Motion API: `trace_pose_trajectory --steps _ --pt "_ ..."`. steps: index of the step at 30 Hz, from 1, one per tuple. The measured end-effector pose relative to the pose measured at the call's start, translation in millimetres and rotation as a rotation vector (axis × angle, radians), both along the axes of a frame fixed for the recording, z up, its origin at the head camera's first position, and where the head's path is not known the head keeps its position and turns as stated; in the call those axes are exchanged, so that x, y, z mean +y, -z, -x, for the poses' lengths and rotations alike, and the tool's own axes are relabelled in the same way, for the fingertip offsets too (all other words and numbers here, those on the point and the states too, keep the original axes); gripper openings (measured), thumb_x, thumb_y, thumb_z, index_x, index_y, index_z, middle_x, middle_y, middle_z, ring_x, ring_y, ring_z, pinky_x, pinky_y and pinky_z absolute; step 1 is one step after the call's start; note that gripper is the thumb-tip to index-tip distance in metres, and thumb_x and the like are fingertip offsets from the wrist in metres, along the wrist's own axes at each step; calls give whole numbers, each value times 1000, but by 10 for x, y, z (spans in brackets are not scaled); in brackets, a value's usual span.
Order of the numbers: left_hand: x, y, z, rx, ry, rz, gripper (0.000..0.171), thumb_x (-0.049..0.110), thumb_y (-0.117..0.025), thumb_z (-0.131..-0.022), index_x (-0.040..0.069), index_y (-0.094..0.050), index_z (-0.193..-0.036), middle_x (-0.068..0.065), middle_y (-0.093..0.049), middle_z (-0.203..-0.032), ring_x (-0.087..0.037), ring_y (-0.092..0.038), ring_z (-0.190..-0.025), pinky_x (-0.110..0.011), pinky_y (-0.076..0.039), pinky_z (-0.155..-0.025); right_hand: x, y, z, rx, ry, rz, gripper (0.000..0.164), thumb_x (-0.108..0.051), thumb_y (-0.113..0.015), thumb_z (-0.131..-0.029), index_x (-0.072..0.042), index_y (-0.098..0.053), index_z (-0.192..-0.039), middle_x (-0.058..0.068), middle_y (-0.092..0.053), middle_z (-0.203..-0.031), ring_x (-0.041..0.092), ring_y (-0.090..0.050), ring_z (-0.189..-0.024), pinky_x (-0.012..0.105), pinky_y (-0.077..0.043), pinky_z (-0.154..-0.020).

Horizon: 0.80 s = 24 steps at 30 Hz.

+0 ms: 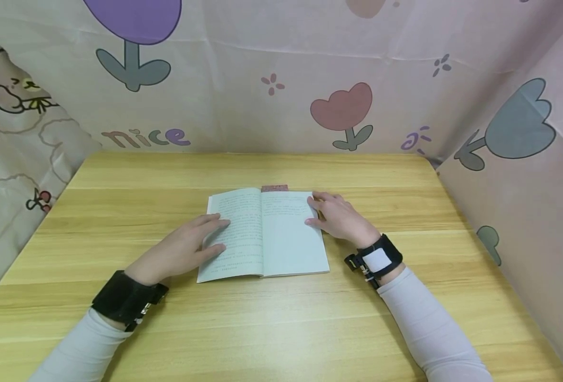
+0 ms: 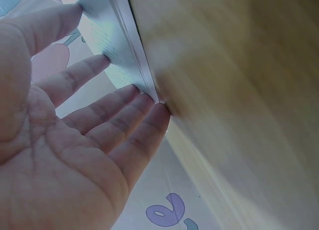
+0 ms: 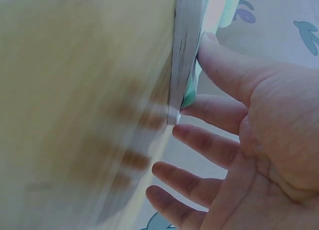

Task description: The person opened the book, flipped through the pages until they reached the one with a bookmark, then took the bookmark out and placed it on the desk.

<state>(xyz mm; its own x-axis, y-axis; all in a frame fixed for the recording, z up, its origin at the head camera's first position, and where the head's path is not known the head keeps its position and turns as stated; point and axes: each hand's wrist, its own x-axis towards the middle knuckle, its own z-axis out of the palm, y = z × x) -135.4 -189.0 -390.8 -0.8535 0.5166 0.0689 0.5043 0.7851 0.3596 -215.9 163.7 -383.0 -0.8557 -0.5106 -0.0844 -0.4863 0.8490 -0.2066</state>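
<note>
An open book (image 1: 296, 244) lies on the wooden table, its left page (image 1: 238, 233) full of printed lines and its right page printed only near the top. My left hand (image 1: 181, 246) rests on the left page with fingers spread; in the left wrist view some fingertips touch the page and others reach the book's outer edge (image 2: 134, 46). At the upper right edge, my right hand (image 1: 341, 217) touches the book with thumb and index finger apart. The right wrist view shows a page corner (image 3: 190, 93) bending up by the index fingertip, the other fingers off the book.
A reddish, glittery strip (image 1: 274, 188) sticks out from the book's top edge. The wooden table (image 1: 281, 329) extends around the book. Patterned cloth (image 1: 243, 106) hangs behind and at both sides. Each wrist wears a black strap (image 1: 124, 297) with a small device.
</note>
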Motion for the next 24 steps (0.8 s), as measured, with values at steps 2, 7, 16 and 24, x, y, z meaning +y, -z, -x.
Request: trace_pose_trajectory --steps 2,7,16,24 --pt "2 -2 -3 -1 0 -4 57 33 -63 -93 7 -49 -142 -21 -41 -143 -38 -40 -128 -53 -36 -100 -7 3 -3 15 -9 -5 67 -39 -62 -92 -3 -44 -144 18 -33 -150 35 -31 -134 50 -22 -109" --pt "3 -3 -7 1 4 0 56 32 -63 -94 6 -49 -142 -21 -41 -143 -38 -40 -128 -53 -36 -100 -33 6 -18 35 -18 -12 64 -37 -64 -92 -2 -46 -142 17 -34 -149 33 -31 -134 49 -22 -109" --pt "-29 -8 -16 12 6 -9 57 33 -64 -93 6 -50 -141 -21 -42 -143 -37 -40 -128 -52 -37 -99 -37 -2 46 37 -29 58 54 -34 -68 -90 -3 -58 -134 17 -41 -145 34 -37 -130 47 -30 -105" --pt "-35 18 -10 4 17 -4 58 34 -62 -93 6 -49 -142 -20 -40 -144 -36 -38 -129 -52 -35 -101 1 -1 311 28 -30 94 61 -42 -68 -88 -7 -56 -135 16 -49 -135 31 -47 -120 44 -40 -98"
